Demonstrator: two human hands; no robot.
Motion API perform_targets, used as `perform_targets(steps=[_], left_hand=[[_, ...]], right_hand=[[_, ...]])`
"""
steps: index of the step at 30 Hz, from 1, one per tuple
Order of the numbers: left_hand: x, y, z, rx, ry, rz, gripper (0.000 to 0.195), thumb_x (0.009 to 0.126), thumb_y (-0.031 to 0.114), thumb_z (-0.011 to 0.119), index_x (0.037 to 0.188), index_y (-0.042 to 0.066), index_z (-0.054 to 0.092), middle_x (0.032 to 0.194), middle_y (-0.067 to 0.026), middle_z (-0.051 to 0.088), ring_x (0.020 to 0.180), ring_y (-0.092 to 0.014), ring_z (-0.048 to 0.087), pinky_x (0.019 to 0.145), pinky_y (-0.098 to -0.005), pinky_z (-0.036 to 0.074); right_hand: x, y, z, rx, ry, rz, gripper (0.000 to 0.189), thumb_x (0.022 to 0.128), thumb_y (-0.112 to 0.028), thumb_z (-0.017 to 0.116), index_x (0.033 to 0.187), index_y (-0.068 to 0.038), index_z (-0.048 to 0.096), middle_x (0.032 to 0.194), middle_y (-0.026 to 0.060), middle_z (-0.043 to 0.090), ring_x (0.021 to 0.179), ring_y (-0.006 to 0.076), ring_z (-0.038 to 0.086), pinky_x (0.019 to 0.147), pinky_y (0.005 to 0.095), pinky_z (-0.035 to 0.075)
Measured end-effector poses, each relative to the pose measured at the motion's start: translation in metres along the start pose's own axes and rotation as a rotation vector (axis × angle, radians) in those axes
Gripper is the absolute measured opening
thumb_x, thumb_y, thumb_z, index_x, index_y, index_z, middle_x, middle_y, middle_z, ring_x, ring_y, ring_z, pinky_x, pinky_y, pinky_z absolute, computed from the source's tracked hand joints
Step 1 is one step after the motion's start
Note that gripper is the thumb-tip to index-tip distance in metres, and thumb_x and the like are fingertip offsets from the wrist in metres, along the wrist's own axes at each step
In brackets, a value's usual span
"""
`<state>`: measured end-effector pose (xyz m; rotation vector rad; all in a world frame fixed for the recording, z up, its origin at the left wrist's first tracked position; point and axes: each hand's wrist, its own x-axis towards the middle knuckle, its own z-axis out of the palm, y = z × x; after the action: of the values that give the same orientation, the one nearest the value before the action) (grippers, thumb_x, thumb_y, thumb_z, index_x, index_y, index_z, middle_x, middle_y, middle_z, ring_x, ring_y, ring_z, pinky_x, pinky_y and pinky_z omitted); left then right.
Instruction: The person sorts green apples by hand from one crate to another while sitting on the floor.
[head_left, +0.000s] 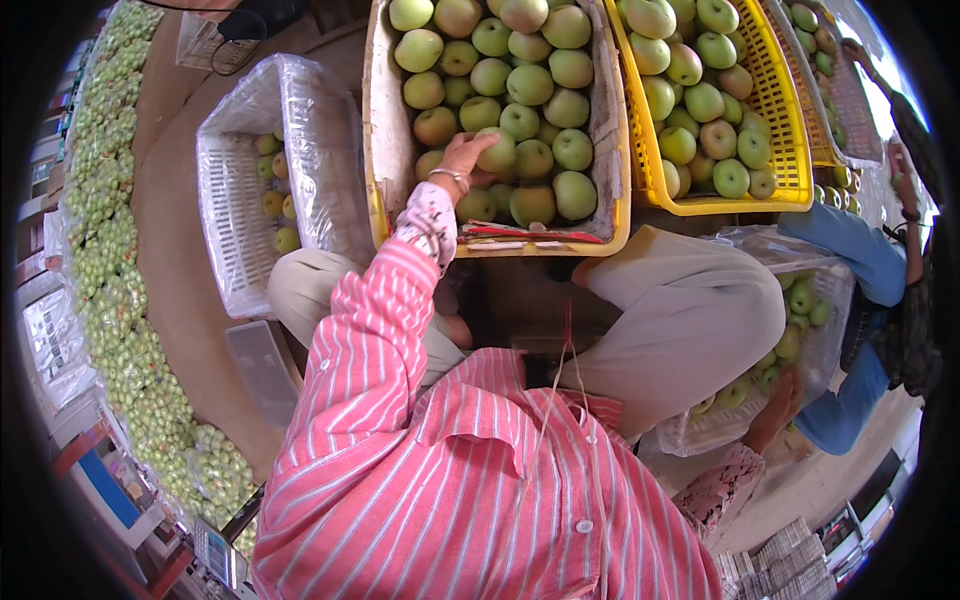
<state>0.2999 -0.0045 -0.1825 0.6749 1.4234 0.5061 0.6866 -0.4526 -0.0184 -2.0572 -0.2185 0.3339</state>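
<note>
My left hand (463, 159) grips a green apple (498, 153) inside the paper-lined yellow crate (619, 150) before me. Rows of green and reddish apples (529, 85) fill that crate around it. Off to my right side, my right hand (778, 405) is at the edge of a plastic-lined white crate (834, 367). Green apples (789, 341) lie in this crate, close to my fingers. Blur and the angle hide whether the right hand holds anything.
A yellow basket of apples (804, 169) adjoins the middle crate on its right. To the left stands a plastic-lined white crate (240, 195) with several apples inside. A long bank of apples (112, 285) runs along the far left. Another person in blue trousers (844, 236) is at the right.
</note>
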Motion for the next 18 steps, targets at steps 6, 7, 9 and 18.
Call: perform_targets(steps=[6, 7, 9, 18], left_hand=[[-0.118, 0.047, -0.015, -0.54, -0.704, -0.081, 0.061, 0.09, 0.058, 0.032, 0.117, 0.006, 0.051, 0.101, -0.0214, 0.061, 0.065, -0.022, 0.06, 0.052, -0.029, 0.046], [-0.126, 0.047, -0.008, -0.519, -0.719, -0.057, 0.063, 0.09, 0.058, 0.031, 0.118, 0.005, 0.05, 0.101, -0.0224, 0.061, 0.061, -0.02, 0.058, 0.051, -0.0289, 0.044], [-0.146, 0.052, 0.001, -0.469, -0.805, 0.041, 0.063, 0.09, 0.059, 0.03, 0.119, 0.006, 0.049, 0.101, -0.0231, 0.061, 0.061, -0.021, 0.059, 0.052, -0.0291, 0.045], [-0.284, 0.055, 0.073, 0.192, -0.476, 0.54, 0.058, 0.09, 0.041, 0.048, 0.132, 0.004, 0.036, 0.116, -0.0095, 0.055, 0.077, -0.014, 0.06, 0.058, -0.0197, 0.045]], right_hand=[[-0.057, -0.116, 0.113, 0.047, 0.026, -0.567, 0.022, 0.088, -0.01, 0.05, 0.103, 0.005, 0.058, 0.102, 0.016, 0.061, 0.096, 0.0239, 0.058, 0.088, 0.0333, 0.045], [-0.075, -0.131, 0.129, 0.059, 0.016, -0.665, 0.019, 0.088, -0.008, 0.05, 0.1, 0.004, 0.058, 0.1, 0.0173, 0.062, 0.094, 0.0245, 0.059, 0.088, 0.0349, 0.045], [-0.095, -0.144, 0.153, 0.271, -0.279, -0.736, 0.016, 0.086, -0.004, 0.049, 0.095, 0.004, 0.059, 0.101, 0.017, 0.062, 0.094, 0.0258, 0.059, 0.087, 0.0351, 0.045], [-0.167, -0.135, 0.212, 0.982, -1.006, 0.13, 0.064, 0.087, -0.025, 0.059, 0.136, -0.005, 0.025, 0.128, 0.012, 0.038, 0.106, 0.0193, 0.051, 0.089, 0.0317, 0.044]])
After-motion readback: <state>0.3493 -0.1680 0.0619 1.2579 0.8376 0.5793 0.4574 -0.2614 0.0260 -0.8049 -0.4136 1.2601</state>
